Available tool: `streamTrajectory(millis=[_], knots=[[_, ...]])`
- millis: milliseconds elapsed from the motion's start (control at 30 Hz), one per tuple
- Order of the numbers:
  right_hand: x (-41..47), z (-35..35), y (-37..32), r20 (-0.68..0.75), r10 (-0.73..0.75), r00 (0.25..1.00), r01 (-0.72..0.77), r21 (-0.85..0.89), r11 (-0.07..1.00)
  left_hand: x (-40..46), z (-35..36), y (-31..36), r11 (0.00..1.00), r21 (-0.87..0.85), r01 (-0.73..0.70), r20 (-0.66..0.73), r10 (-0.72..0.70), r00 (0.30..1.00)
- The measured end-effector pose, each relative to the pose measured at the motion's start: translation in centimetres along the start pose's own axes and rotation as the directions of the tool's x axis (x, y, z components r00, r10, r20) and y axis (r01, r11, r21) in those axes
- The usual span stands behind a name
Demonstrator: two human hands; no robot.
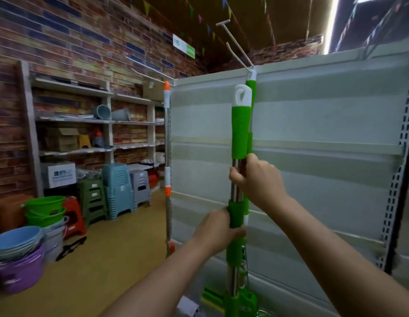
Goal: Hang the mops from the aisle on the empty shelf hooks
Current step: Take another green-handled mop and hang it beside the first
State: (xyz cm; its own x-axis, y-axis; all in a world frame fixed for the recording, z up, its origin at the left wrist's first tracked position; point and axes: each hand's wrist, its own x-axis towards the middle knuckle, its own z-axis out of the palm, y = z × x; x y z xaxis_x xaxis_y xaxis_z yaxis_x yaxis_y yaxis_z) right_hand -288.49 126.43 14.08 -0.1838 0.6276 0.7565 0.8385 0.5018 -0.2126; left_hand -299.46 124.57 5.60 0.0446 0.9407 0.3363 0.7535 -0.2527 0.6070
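I hold a green mop [239, 131] upright in front of the white shelf back panel [325, 138]. My left hand [218, 232] grips its lower green collar. My right hand [256, 179] grips the metal shaft higher up. The mop's white loop end sits below the shelf hook [238, 48]. Behind it a second green mop [251, 88] hangs from that hook by its white cap. An orange-and-white mop [167, 143] stands upright at the panel's left edge, under another hook [148, 76].
Wall shelves [84, 120] with boxes and buckets stand at the left. Stacked plastic stools [117, 191], green buckets [44, 209] and basins [15, 243] crowd the floor on the left. A perforated upright [398, 179] bounds the panel on the right.
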Motion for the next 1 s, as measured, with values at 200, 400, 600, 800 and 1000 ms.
streamTrajectory(millis=[200, 400, 600, 800, 1000], knots=[[6.0, 1.2, -1.9, -0.064, 0.058, 0.996, -0.06, -0.024, 0.998, 6.7, -3.1, -1.8, 0.994, -0.045, -0.099, 0.02, 0.1, 0.995], [11.4, 3.0, -2.3, -0.104, 0.079, 0.991, -0.084, -0.039, 0.996, 11.5, -5.8, -2.5, 0.98, -0.04, -0.195, -0.051, 0.193, 0.98], [14.9, 4.4, -1.6, -0.146, 0.078, 0.986, -0.082, -0.02, 0.996, 15.3, -6.9, -3.2, 0.964, -0.055, -0.259, -0.058, 0.256, 0.965], [17.2, 4.6, -1.8, -0.228, 0.053, 0.972, -0.048, 0.023, 0.999, 17.8, -8.6, -3.3, 0.937, -0.074, -0.341, -0.055, 0.338, 0.94], [19.4, 3.7, -2.6, -0.305, 0.046, 0.951, -0.055, -0.019, 0.998, 20.0, -10.5, -2.2, 0.891, 0.006, -0.454, -0.067, 0.453, 0.889]])
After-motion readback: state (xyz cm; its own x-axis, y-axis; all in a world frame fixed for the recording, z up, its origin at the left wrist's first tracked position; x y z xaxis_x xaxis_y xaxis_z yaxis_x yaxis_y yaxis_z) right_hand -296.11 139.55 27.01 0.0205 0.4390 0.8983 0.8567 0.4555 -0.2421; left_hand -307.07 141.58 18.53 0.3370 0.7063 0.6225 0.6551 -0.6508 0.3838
